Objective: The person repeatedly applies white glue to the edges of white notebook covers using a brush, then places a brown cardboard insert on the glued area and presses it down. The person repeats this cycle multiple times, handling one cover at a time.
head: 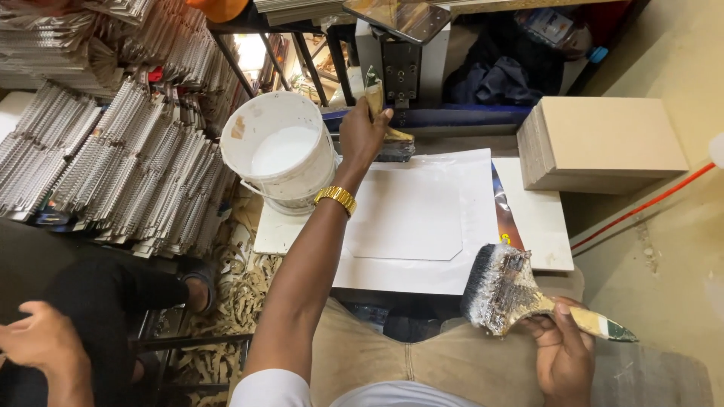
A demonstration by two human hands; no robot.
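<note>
Right fingers [554, 325] clasp a wide brush [504, 288]; left fingers [367, 120] grip another brush [392, 139] beside the bucket [280, 151].

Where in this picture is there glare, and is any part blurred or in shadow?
Head view: bright glare washes out the top corner behind the white bucket; the white sheet is evenly lit; the left hand and right hand with its wide brush look sharp; the lower left corner lies in shadow.
</note>
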